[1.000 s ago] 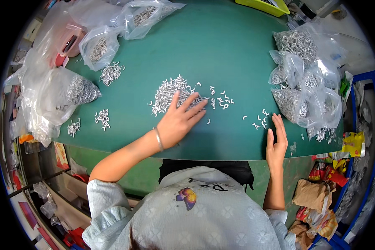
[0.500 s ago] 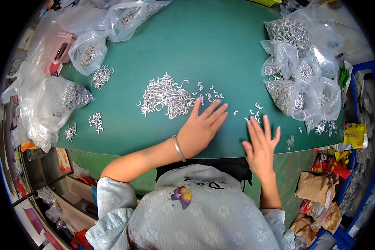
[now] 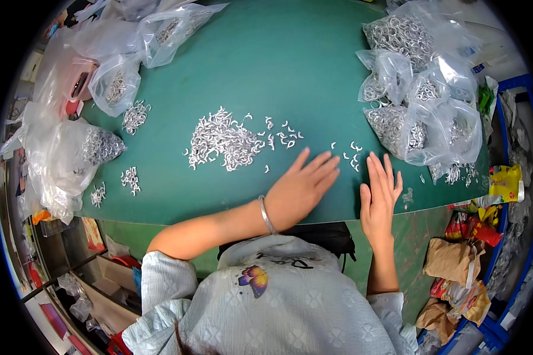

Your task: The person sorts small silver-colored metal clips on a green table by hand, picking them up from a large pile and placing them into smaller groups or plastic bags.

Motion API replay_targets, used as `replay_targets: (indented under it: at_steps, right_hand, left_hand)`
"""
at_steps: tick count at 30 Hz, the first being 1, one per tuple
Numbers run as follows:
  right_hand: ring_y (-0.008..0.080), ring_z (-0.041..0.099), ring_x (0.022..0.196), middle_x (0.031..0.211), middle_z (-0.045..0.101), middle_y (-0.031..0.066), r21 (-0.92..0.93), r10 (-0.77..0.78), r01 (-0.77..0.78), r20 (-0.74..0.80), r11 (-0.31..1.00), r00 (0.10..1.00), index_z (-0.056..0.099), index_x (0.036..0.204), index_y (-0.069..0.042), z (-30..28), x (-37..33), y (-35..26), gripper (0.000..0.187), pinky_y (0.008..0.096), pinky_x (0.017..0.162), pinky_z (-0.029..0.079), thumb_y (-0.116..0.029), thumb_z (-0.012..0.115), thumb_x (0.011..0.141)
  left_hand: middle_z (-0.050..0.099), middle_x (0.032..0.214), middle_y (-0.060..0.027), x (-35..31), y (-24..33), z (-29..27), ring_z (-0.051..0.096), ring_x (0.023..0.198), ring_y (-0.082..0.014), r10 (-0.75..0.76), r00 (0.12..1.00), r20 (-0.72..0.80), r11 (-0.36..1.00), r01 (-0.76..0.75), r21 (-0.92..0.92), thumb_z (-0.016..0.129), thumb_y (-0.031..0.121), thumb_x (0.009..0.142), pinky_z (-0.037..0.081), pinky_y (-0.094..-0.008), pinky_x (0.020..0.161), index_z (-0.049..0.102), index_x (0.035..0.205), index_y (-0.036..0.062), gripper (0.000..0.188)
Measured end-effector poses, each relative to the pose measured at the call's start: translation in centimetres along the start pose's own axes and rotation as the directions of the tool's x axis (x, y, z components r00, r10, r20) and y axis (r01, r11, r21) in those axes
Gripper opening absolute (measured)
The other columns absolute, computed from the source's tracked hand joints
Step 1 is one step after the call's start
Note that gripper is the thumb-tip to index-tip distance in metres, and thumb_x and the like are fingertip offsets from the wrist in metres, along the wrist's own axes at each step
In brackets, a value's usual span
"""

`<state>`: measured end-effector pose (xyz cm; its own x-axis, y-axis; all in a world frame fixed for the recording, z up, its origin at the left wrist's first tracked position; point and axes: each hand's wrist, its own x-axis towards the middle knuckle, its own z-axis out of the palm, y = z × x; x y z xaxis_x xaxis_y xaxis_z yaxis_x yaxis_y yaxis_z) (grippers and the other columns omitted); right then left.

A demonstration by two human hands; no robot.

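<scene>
Two bare hands are showing at the near side of one green table point(image 3: 266, 71). The left hand point(image 3: 299, 192), wearing one bracelet point(image 3: 266, 214), is stretching its fingers in a loose fan; the right hand point(image 3: 380, 204) is keeping its fingers straight and spread. I can't tell whether either palm is covering anything. About six loose pieces point(image 3: 355, 163) are lying just beside the fingertips. One big silvery pile point(image 3: 225, 142) is sitting left of them, about a dozen strays point(image 3: 271, 142) lying off its right side. Three small heaps point(image 3: 136, 116) are lying farther left, near three filled bags point(image 3: 103, 145).
</scene>
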<state>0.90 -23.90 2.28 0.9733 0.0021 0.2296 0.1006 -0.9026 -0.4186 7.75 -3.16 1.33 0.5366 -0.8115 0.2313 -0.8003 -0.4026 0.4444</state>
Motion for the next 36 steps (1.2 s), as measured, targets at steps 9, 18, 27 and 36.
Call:
replay_targets:
  at_steps: [9, 18, 27, 36]
  right_hand:
    - [0.0323, 0.034, 0.141, 0.149, 0.043, 0.0107, -0.086, -0.069, 0.080, 0.124, 0.993, 0.990, 0.050, 0.136, -0.003, 1.1, 1.6, 0.2, 0.045, 0.0600, 0.111, 0.020, -0.012, 0.058, 0.093]
    - [0.0358, 0.028, 0.144, 0.152, 0.038, 0.0101, -0.047, 0.022, -0.013, 0.201, 0.999, 0.979, 0.053, 0.134, -0.004, -0.5, -2.1, -0.6, 0.048, 0.0629, 0.112, 0.013, -0.013, 0.062, 0.088]
    - [0.0386, 0.020, 0.147, 0.156, 0.031, 0.0094, -0.012, 0.037, -0.036, 0.310, 0.999, 0.950, 0.039, 0.146, -0.005, -0.9, -3.6, -1.5, 0.072, 0.0678, 0.111, 0.009, -0.019, 0.068, 0.083]
    - [0.0386, 0.021, 0.145, 0.156, 0.031, 0.0063, -0.137, 0.017, 0.034, 0.360, 0.990, 0.933, 0.043, 0.143, -0.004, -0.7, -3.9, -2.7, 0.073, 0.0727, 0.107, 0.015, -0.027, 0.071, 0.081]
  left_hand:
    - [0.048, 0.138, -0.0224, -3.3, 1.8, 0.7, 0.047, 0.129, -0.0376, 0.036, 0.999, 0.000, 0.989, -0.035, -0.144, 0.057, 0.003, 0.077, 0.042, -0.0459, 0.106, 0.056, 0.120, -0.0096, 0.046]
    - [0.056, 0.114, -0.0176, -3.7, 2.0, -0.4, 0.056, 0.105, -0.0350, -0.112, 0.992, -0.063, 0.980, 0.099, -0.170, 0.057, -0.002, 0.072, 0.048, -0.0425, 0.089, 0.061, 0.113, -0.0041, 0.042]
    - [0.059, 0.105, -0.0140, -3.9, 1.7, -0.3, 0.058, 0.095, -0.0321, -0.245, 0.955, -0.165, 0.928, 0.182, -0.326, 0.066, -0.005, 0.075, 0.049, -0.0406, 0.083, 0.063, 0.109, -0.0020, 0.034]
    - [0.057, 0.099, -0.0140, -4.8, 1.5, 0.0, 0.057, 0.089, -0.0327, -0.314, 0.937, -0.155, 0.924, 0.264, -0.276, 0.067, -0.002, 0.081, 0.048, -0.0402, 0.078, 0.063, 0.109, -0.0003, 0.027]
